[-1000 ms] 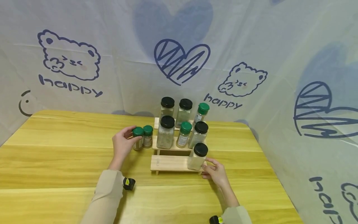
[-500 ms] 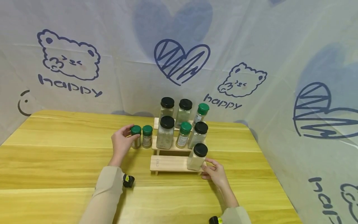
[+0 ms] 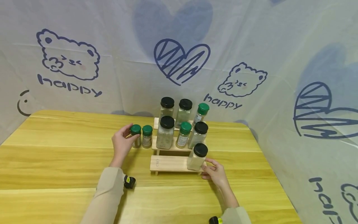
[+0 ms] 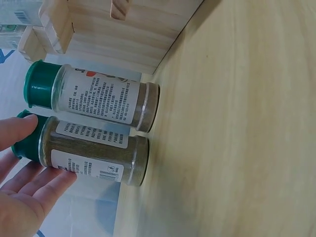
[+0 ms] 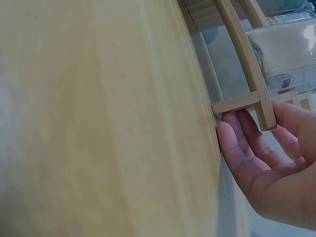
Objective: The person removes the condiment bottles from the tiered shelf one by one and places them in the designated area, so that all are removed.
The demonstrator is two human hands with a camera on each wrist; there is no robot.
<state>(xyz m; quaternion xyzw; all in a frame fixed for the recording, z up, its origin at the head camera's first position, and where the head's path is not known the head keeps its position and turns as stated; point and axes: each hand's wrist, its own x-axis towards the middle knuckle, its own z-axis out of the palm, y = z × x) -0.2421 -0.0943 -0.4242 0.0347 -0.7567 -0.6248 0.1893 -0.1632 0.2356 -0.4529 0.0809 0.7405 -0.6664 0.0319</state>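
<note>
At the left of the wooden tiered rack (image 3: 171,163), my left hand (image 3: 122,143) holds a green-capped spice jar (image 4: 89,148) upright on the table, thumb on the cap and fingers along the far side. A second green-capped spice jar (image 4: 101,96) stands between it and the rack. My right hand (image 3: 218,175) grips the right end of the rack's lowest tier, with the thumb at the board's end and fingers under it by the leg (image 5: 237,103). On that tier's right end stands a square jar of pale powder (image 3: 196,160) with a black lid.
The middle tier carries a large black-lidded jar (image 3: 165,137), a green-capped jar (image 3: 182,138) and another black-lidded jar (image 3: 198,138). Two black-lidded jars and a green-capped jar (image 3: 202,113) stand on the top tier. A printed cloth (image 3: 126,77) hangs behind the wooden table (image 3: 70,149).
The jar in my left hand has shifted slightly left and back, widening the gap to the jar beside it. My right hand has stayed at the rack's end.
</note>
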